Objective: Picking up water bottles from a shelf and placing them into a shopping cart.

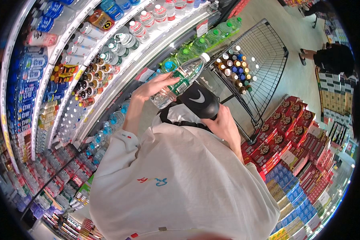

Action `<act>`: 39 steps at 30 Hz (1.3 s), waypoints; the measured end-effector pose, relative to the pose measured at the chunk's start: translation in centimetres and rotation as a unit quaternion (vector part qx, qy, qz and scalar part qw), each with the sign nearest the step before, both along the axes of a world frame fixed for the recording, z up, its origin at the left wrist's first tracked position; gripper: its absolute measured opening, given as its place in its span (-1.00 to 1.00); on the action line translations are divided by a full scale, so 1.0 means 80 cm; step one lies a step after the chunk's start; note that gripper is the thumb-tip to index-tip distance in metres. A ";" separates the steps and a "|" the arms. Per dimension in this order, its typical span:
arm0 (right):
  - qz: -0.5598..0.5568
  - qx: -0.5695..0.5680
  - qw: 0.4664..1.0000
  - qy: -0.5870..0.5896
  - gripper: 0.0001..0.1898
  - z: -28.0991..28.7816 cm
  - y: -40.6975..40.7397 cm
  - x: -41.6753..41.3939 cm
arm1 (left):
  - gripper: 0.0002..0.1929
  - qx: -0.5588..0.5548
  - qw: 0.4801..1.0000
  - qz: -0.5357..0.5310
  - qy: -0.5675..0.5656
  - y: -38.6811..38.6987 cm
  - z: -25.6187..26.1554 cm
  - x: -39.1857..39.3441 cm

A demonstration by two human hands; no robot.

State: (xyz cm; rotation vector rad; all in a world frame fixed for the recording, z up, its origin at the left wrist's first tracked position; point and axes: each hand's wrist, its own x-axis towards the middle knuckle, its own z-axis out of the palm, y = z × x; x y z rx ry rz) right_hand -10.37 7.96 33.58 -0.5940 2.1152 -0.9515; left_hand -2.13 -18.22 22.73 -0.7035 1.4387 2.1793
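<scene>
My left hand (156, 87) is closed on a large clear plastic water bottle (183, 82) with a green label and a white cap, held at a slant in front of the drinks shelves. My right hand (225, 120) is at the lower right edge of a rounded black item (200, 100) with a pale swoosh; its fingers are partly hidden, so its hold is unclear. Beyond the hands, a wire shopping cart (267, 48) carries many capped bottles (237, 70) in its near part. Large bottles with green caps (201, 42) line the lower shelf beside the bottle in my left hand.
Lit shelves of bottled drinks (114, 51) curve along the left. Stacked red cartons (279, 138) and blue packs (300, 198) stand at the right. A person in dark clothes (333, 60) is across the aisle floor (294, 78), with part of another person farther off.
</scene>
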 end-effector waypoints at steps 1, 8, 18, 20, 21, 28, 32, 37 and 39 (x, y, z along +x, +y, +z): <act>-0.006 0.006 1.000 0.000 -0.66 0.000 0.004 -0.002 | -0.28 -0.027 0.999 0.013 -0.031 0.003 0.001 -0.006; -0.072 -0.017 0.997 -0.036 -0.64 -0.004 0.040 -0.024 | -0.25 -0.078 0.988 -0.124 -0.045 0.025 0.030 -0.081; -0.220 -0.091 0.967 -0.088 -0.61 -0.046 0.136 -0.056 | -0.36 0.055 0.987 -0.153 -0.012 0.102 -0.035 -0.205; -0.257 -0.096 0.956 -0.106 -0.60 -0.070 0.157 -0.060 | -0.30 0.021 0.994 -0.108 0.022 0.127 -0.043 -0.233; -0.271 -0.094 0.952 -0.105 -0.60 -0.075 0.167 -0.063 | -0.32 0.017 0.990 -0.126 0.062 0.144 -0.037 -0.258; -0.384 -0.136 0.901 -0.148 -0.66 -0.110 0.231 -0.078 | -0.33 0.042 0.975 -0.141 0.167 0.250 -0.087 -0.436; -0.422 -0.125 0.879 -0.184 -0.66 -0.118 0.252 -0.089 | -0.35 -0.138 0.936 -0.189 0.262 0.331 -0.134 -0.541; -0.450 -0.149 0.855 -0.211 -0.63 -0.144 0.277 -0.083 | -0.42 -0.229 0.883 -0.236 0.335 0.432 -0.235 -0.647; -0.465 -0.135 0.838 -0.252 -0.65 -0.153 0.285 -0.081 | -0.37 -0.241 0.876 -0.241 0.342 0.468 -0.274 -0.675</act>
